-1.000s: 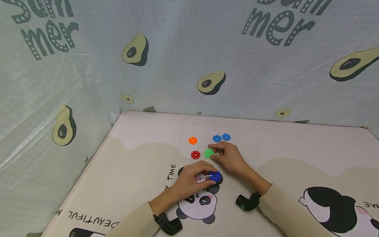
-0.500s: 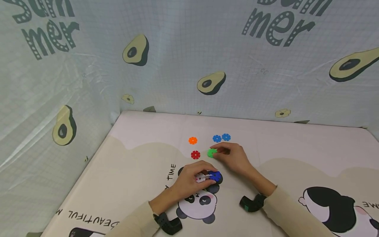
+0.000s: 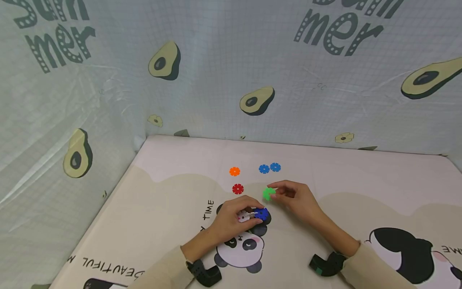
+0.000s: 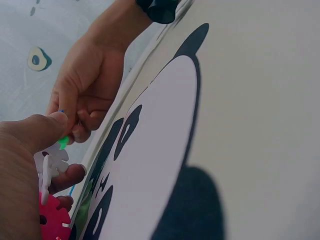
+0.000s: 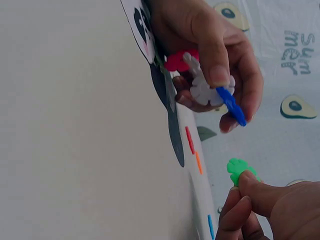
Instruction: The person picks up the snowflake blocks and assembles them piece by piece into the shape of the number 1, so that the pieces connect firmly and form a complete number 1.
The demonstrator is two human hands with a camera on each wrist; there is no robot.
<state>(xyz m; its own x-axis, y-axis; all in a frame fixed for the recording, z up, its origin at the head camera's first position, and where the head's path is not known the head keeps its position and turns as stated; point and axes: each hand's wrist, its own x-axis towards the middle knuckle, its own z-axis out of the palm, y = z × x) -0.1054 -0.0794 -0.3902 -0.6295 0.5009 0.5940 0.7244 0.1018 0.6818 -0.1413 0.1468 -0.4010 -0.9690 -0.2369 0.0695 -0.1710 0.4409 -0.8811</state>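
Between the thumb and fingers of my left hand (image 3: 232,218) sits a joined cluster of notched plastic snowflake discs. It includes a blue disc (image 3: 261,214), white discs (image 5: 204,93) and a pink disc (image 4: 54,222). In the right wrist view the blue one stands edge-on, slotted to a white one. My right hand (image 3: 299,199) pinches a green snowflake disc (image 3: 268,194) by its edge, to the right of and beyond the cluster, apart from it. My left fingers partly cover the white and pink discs.
Loose on the tabletop (image 3: 195,156) lie a red disc (image 3: 238,189), an orange disc (image 3: 234,171) and two light blue discs (image 3: 269,167), beyond my hands. A curtain (image 3: 209,80) printed with avocados hangs behind the table's far edge.
My right hand has drawn the green disc to the right and nearer, away from the red disc. The left hand and its cluster have stayed in place.
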